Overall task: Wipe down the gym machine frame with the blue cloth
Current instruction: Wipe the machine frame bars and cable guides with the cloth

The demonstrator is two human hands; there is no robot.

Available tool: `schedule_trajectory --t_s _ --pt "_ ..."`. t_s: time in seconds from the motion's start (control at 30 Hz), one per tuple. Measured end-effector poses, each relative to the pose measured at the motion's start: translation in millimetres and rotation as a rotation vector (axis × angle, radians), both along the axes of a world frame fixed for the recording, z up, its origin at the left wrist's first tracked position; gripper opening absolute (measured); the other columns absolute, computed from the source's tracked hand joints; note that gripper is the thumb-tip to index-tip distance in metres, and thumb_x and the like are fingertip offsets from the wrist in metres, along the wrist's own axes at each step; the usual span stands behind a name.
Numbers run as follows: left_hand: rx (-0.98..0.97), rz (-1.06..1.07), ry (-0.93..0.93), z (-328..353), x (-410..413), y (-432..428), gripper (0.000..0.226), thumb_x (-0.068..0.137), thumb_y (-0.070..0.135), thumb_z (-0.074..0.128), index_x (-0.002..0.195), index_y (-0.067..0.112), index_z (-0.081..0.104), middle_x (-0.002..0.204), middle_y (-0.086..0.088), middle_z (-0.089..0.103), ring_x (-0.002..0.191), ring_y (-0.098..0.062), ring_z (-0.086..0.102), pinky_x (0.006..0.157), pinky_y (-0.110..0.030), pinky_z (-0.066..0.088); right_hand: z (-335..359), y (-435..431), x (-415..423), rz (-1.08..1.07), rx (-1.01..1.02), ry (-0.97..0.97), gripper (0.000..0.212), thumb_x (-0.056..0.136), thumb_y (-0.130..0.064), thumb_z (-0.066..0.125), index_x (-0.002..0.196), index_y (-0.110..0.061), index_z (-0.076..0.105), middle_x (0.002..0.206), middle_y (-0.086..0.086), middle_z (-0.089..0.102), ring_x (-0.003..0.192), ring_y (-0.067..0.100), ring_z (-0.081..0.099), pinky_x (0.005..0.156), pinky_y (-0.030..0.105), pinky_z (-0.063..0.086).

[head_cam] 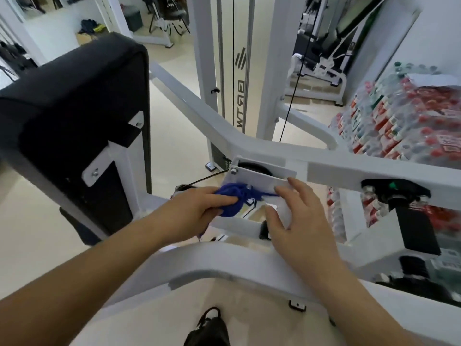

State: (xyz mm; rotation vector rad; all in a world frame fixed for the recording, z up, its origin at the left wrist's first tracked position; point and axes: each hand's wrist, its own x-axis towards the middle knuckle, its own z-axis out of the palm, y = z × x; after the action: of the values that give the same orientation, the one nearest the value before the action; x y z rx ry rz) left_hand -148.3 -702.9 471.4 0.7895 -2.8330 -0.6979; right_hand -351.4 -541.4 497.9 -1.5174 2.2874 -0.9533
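The blue cloth (234, 199) is bunched against a white bracket plate (259, 182) of the gym machine frame (199, 96), just below a black pulley wheel (252, 167). The left hand (197, 211) grips the wad with curled fingers. The right hand (296, 221) lies spread, fingers nearly straight on the plate's right edge, where a strand of cloth reaches them. A black padded backrest (74, 108) stands to the left and stacked packs of bottled water (411, 116) to the right.

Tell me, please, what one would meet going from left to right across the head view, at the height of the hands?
black back pad → left hand, gripping the cloth → blue cloth → right hand → black knob
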Motion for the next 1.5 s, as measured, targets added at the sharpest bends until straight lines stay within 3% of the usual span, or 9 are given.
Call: schedule_trajectory --t_s 0.17,0.3,0.4,0.63,0.83,1.03,1.2,1.3,1.5 --pt "-0.001 -0.262 -0.148 -54 -21 -47 0.045 0.102 0.029 0.053 0.144 0.043 0.049 0.148 0.008 0.054 0.122 -0.022 0.059 0.102 -0.034 0.048 -5 3 18 -0.153 0.146 0.099 0.068 0.099 -0.046 0.055 0.159 -0.029 0.027 0.170 -0.015 0.002 0.152 0.002 0.005 0.114 0.016 0.008" --pt "-0.096 -0.545 -0.208 -113 -43 -51 0.046 0.106 0.034 0.048 0.150 0.041 0.036 0.152 0.002 0.050 0.126 -0.028 0.057 0.101 -0.044 0.052 -7 -4 31 -0.290 0.173 -0.026 0.076 0.099 -0.048 0.052 0.162 -0.030 0.014 0.168 -0.019 0.008 0.143 -0.016 0.000 0.105 0.004 -0.006" --pt "-0.197 -0.624 -0.184 -145 -49 -49 0.048 0.108 0.034 0.046 0.154 0.036 0.034 0.159 0.000 0.039 0.142 -0.026 0.044 0.108 -0.043 0.047 -15 -5 41 -0.317 0.186 0.081 0.075 0.098 -0.050 0.052 0.161 -0.024 0.022 0.169 -0.014 0.014 0.150 -0.007 0.006 0.114 0.009 0.001" --pt "-0.037 -0.370 -0.122 -181 -46 -45 0.054 0.106 0.058 0.019 0.157 0.039 0.023 0.165 0.004 0.027 0.153 -0.021 0.019 0.119 -0.048 0.032 -21 -7 45 -0.349 0.256 0.239 0.067 0.098 -0.050 0.050 0.156 -0.020 0.036 0.168 -0.011 0.019 0.153 0.006 0.019 0.115 0.020 0.014" --pt "-0.114 -0.403 -0.094 -189 -8 -40 0.051 0.108 0.049 0.019 0.158 0.039 0.026 0.170 0.006 0.014 0.157 -0.016 0.005 0.127 -0.038 0.015 -20 -10 47 -0.381 0.235 0.255 0.065 0.097 -0.050 0.051 0.154 -0.019 0.042 0.167 -0.010 0.026 0.152 0.008 0.024 0.115 0.024 0.021" --pt "0.124 -0.292 0.047 -171 -68 -24 0.038 0.104 0.042 0.049 0.140 0.033 0.053 0.151 0.010 0.049 0.142 -0.013 0.039 0.116 -0.040 0.037 -23 -10 46 -0.393 0.213 0.242 0.062 0.096 -0.046 0.055 0.152 -0.020 0.046 0.166 -0.013 0.027 0.151 0.006 0.026 0.115 0.025 0.026" --pt "-0.006 -0.369 0.068 -186 -8 -49 0.040 0.101 0.034 0.050 0.141 0.037 0.049 0.156 0.010 0.044 0.144 -0.014 0.040 0.104 -0.041 0.052 -22 -9 47 -0.399 0.214 0.235 0.062 0.096 -0.045 0.055 0.153 -0.022 0.045 0.166 -0.015 0.026 0.151 0.006 0.027 0.114 0.026 0.026" --pt "-0.191 -0.449 0.120 -206 28 -52 0.050 0.096 0.017 0.060 0.143 0.030 0.050 0.156 0.002 0.046 0.146 -0.020 0.041 0.110 -0.042 0.047 -20 -11 47 -0.395 0.231 0.247 0.062 0.096 -0.046 0.053 0.153 -0.021 0.045 0.165 -0.012 0.028 0.151 0.010 0.029 0.116 0.033 0.029" --pt "-0.107 -0.407 -0.015 -193 -48 -15 0.047 0.106 0.026 0.048 0.152 0.036 0.039 0.163 0.007 0.034 0.153 -0.015 0.024 0.122 -0.034 0.028 -20 -12 48 -0.420 0.216 0.239 0.060 0.096 -0.044 0.055 0.151 -0.019 0.047 0.163 -0.010 0.033 0.149 0.013 0.033 0.116 0.040 0.036"
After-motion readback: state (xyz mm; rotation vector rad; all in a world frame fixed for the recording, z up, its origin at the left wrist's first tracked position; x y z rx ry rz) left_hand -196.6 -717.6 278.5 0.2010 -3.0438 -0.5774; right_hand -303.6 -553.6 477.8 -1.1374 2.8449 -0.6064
